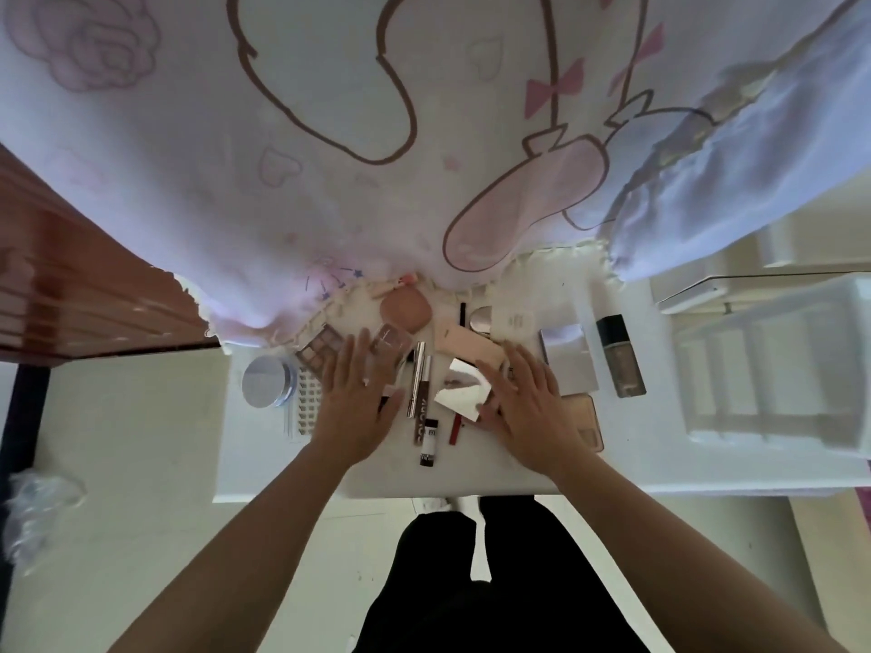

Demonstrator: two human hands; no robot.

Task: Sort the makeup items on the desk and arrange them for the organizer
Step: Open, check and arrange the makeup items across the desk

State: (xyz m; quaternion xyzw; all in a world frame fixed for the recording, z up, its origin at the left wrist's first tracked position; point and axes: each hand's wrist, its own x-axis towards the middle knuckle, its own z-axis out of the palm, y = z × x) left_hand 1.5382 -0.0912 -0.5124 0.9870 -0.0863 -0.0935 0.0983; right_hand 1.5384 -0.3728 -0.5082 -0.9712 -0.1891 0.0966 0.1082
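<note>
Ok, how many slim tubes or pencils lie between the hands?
4: a silver tube, a brown tube beside it, a short black-and-white tube nearest the person, a red pencil by the right hand. Others may be hidden.

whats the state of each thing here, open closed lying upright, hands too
left hand, open, flat over the items
right hand, open, flat over the items
eyeshadow palette, pans showing
round jar, lid on, upright
foundation bottle, capped, lying flat
mascara tubes, capped, lying side by side
</note>
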